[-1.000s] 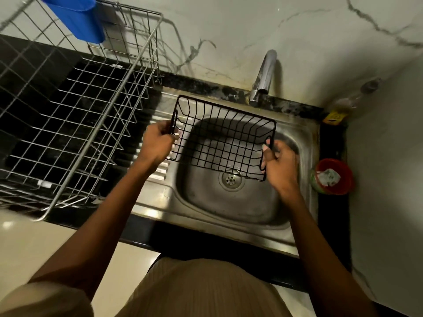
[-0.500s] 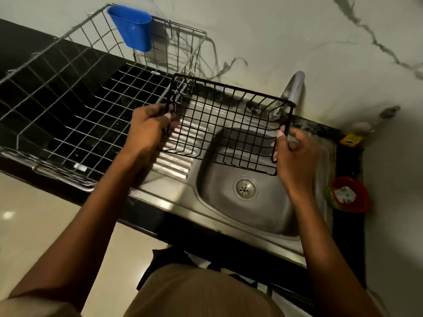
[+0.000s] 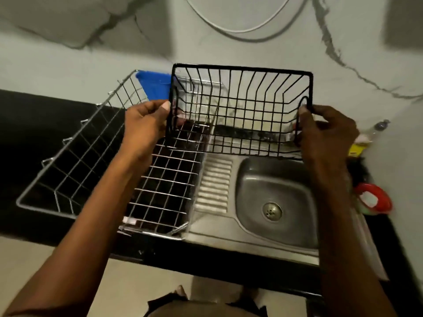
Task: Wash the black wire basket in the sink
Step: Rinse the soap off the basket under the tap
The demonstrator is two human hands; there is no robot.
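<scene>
Holding the black wire basket (image 3: 240,110) up in the air, both hands grip its short ends: the left hand (image 3: 145,124) pinches the left rim with thumb on top and fingers curled behind the wires, and the right hand (image 3: 327,131) curls round the looped handle on the right end. Basket is tilted, open side toward the camera, raised above the back edge of the sink (image 3: 274,202) and partly in front of the marbled wall (image 3: 251,49); it touches neither. Sink bowl is steel, drain (image 3: 272,211) at its middle, ribbed drainboard (image 3: 215,184) on its left. Left of that, a large silver wire rack (image 3: 109,161) sits on the dark counter (image 3: 34,124); the left forearm crosses over it. A blue plastic cup (image 3: 155,86) hangs at the rack's far corner, just behind the basket's left end, partly seen through the wires. Right of the sink: a red container (image 3: 375,201) on the counter, blurred, and farther back a yellow object (image 3: 354,149) and a bottle-like thing (image 3: 375,130), too smeared to identify. A white cable (image 3: 240,30) loops across the wall above. Tap is hidden behind the basket mesh; cannot make it out clearly.
</scene>
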